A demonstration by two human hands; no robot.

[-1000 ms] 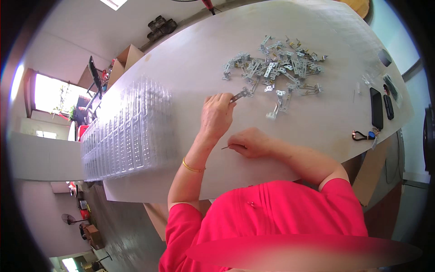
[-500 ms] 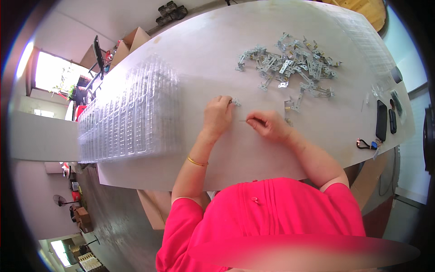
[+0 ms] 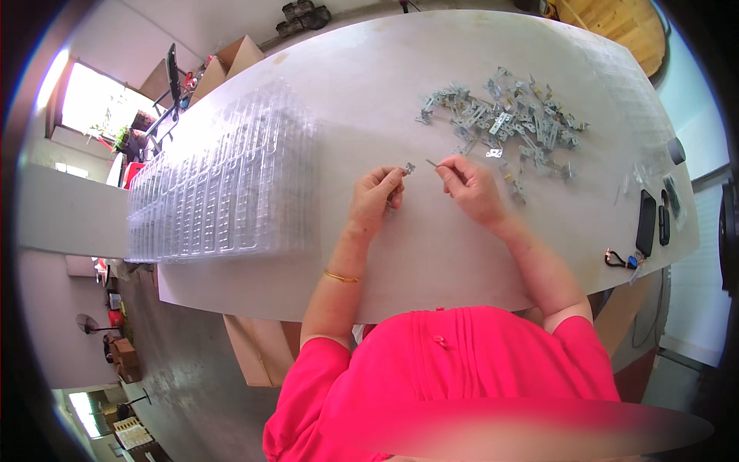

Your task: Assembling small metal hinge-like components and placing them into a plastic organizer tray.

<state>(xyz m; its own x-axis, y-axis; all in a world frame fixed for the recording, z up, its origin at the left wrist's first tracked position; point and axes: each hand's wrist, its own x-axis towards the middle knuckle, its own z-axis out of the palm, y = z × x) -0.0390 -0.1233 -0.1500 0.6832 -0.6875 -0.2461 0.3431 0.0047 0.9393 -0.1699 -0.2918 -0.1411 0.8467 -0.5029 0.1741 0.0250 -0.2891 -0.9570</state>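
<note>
My left hand (image 3: 372, 202) is closed on a small silver metal bracket (image 3: 409, 168), whose end pokes out past the fingertips. Just to its right, my right hand (image 3: 473, 191) pinches a thin metal pin (image 3: 432, 162) that points left toward the bracket. A small gap separates pin and bracket. Beyond my right hand lies a loose pile of similar metal brackets (image 3: 531, 123), some with brass-coloured bits. A few stray pieces (image 3: 514, 189) rest between the pile and my right wrist.
Stacked clear plastic trays (image 3: 223, 185) stand on the table's (image 3: 362, 92) left side. More clear trays (image 3: 627, 73) sit at the far right. A black phone (image 3: 647, 223), a dark case (image 3: 663, 223) and a corded key bunch (image 3: 622, 260) lie near the right edge. A cardboard box (image 3: 258, 350) stands below.
My right hand has moved farther from my body, bringing the pin up level with the bracket. My left hand has turned, so the bracket now points right. The view has shifted slightly.
</note>
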